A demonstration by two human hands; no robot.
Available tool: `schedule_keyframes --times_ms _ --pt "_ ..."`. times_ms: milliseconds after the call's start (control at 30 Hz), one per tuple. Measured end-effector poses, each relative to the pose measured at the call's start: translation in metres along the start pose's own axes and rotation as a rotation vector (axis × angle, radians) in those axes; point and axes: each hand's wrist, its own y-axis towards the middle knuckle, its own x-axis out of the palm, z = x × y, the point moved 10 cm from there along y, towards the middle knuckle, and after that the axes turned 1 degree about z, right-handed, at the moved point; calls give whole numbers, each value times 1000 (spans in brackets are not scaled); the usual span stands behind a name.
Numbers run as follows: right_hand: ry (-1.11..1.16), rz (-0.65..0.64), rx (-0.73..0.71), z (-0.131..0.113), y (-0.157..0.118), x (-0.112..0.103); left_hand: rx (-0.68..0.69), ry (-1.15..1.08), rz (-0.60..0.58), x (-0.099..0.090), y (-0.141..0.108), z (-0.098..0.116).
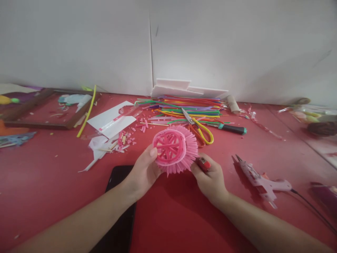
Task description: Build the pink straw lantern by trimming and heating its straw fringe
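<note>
Nearest, a black tablet (119,175) is lying on the red bench (163,218), below and left of the pink fringed wheel (171,144). Just above the bench, the left hand (146,168) is gripping that wheel by its left rim, thumb pressing the front, forearm slanting in from the lower left. The spoked face is looking toward the camera, and the fringe is fanning rightward. Over to the wheel's lower right, the right hand (212,179) is closing around a red lighter (204,164), its metal end pointing up-left at the fringe; whether fingers are touching the strands, I can't quite tell. Well right of the wheel, a glue gun (259,181) is resting; beyond it, scissors (194,121) and colored stems (195,102) are lying.
</note>
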Motion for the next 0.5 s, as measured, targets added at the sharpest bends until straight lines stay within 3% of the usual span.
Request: schedule_keyframes --times_ms 167,333,500 --pt "53 -42 20 1 -3 5 59 30 43 -11 0 -2" --pt "165 -112 111 19 -11 8 171 5 209 -28 -2 10" --pt "258 -281 99 20 -18 21 53 -32 335 -32 -1 4"
